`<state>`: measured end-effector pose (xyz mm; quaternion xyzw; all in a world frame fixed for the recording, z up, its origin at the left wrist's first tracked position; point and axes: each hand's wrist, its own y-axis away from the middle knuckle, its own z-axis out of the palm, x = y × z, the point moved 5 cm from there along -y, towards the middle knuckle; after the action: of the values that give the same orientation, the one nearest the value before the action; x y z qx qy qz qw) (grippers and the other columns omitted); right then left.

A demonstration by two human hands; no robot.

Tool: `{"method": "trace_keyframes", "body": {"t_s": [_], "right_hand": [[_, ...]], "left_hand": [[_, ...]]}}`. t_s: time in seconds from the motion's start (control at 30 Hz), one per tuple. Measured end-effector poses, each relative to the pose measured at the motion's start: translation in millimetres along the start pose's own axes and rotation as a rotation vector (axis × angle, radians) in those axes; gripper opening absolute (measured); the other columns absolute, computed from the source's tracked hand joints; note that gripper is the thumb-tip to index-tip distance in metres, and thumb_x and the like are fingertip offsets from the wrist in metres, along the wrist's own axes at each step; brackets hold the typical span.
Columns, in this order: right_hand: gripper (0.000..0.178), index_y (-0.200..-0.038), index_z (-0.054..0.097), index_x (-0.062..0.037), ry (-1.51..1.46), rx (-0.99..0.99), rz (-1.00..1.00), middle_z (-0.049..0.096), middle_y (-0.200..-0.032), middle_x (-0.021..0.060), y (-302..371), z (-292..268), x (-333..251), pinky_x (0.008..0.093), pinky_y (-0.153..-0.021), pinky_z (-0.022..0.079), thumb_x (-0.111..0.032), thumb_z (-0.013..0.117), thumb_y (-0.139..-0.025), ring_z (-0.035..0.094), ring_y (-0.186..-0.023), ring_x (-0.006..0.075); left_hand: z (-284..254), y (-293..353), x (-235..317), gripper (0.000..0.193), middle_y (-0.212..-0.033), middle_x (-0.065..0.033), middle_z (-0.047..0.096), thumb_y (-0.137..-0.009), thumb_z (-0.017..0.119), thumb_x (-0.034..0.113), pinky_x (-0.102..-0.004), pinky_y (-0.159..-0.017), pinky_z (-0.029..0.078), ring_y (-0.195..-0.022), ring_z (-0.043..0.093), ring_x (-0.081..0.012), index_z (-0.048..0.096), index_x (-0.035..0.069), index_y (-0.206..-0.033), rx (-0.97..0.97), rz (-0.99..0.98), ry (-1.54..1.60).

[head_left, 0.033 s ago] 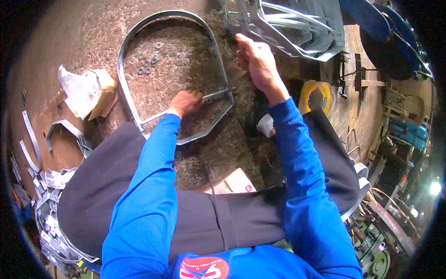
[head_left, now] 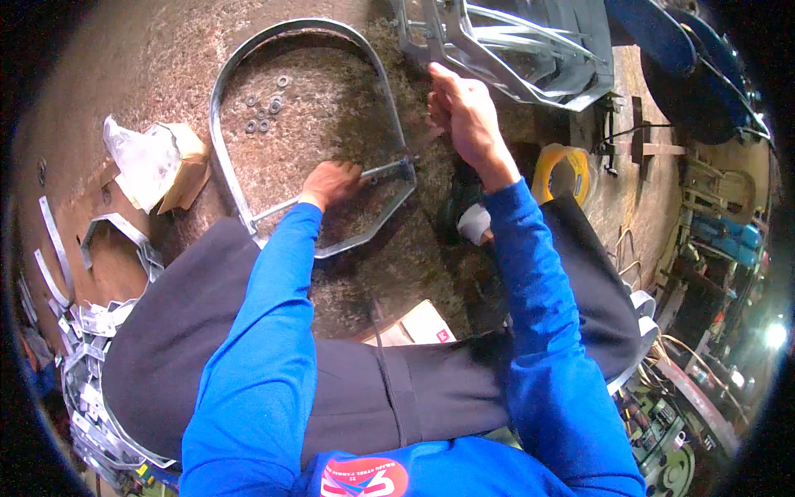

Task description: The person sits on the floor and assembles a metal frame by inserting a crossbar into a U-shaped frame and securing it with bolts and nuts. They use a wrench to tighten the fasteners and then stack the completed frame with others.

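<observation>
A grey metal hoop (head_left: 222, 157), round at the far side and angled at the near side, lies on the floor before me. A straight metal rod (head_left: 277, 208) runs across it, its right end at the hoop's right side. My left hand (head_left: 331, 183) is closed round the rod, right of its middle. Beyond the rod's right end, my right hand (head_left: 470, 124) is raised with its fingers curled in. Whatever those fingers hold, if anything, I cannot make out. Several small washers or nuts (head_left: 275, 106) lie inside the hoop.
Stacked metal frames (head_left: 530, 50) stand at the far right, close to my right hand. A yellow tape roll (head_left: 571, 170) lies beyond my right knee. At left are an open carton (head_left: 186, 157) with clear plastic and a pile of bent metal strips (head_left: 91, 364). A flat box (head_left: 418, 323) lies between my legs.
My right hand has shifted slightly to the right and toward me. The left hand, rod and hoop have stayed in place.
</observation>
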<state>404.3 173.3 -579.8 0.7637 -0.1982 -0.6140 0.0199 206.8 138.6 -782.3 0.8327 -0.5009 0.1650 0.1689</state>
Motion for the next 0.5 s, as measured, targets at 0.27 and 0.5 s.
{"method": "trace_keyframes", "body": {"t_s": [0.27, 0.5], "right_hand": [[0.045, -0.05, 0.045, -0.0098, -0.359, 0.09, -0.019, 0.038, -0.049, -0.0038, 34.6, -16.1, 39.3, 0.0241, -0.046, 0.031, -0.029, 0.052, -0.09, 0.033, -0.045, 0.0062], [0.046, -0.051, 0.041, -0.0102, -0.418, 0.023, -0.008, 0.036, -0.048, -0.0033, 34.6, -6.6, 58.3, 0.0252, -0.044, 0.028, -0.031, 0.049, -0.091, 0.032, -0.044, 0.0082]], "left_hand": [[-0.2, -0.2, 0.6, 0.033, -0.079, -0.0141, 0.062, -0.087, 0.046, 0.038, -0.0422, -0.064, 0.049, -0.073, 0.062, -0.0321, 0.057, 0.007, -0.084, -0.062, -0.052, -0.016], [-5.1, -0.4, 2.6, 0.033, -0.08, -0.0137, 0.062, -0.087, 0.046, 0.037, -0.042, -0.066, 0.049, -0.075, 0.061, -0.0315, 0.058, 0.007, -0.082, -0.06, -0.076, 0.017]]}}
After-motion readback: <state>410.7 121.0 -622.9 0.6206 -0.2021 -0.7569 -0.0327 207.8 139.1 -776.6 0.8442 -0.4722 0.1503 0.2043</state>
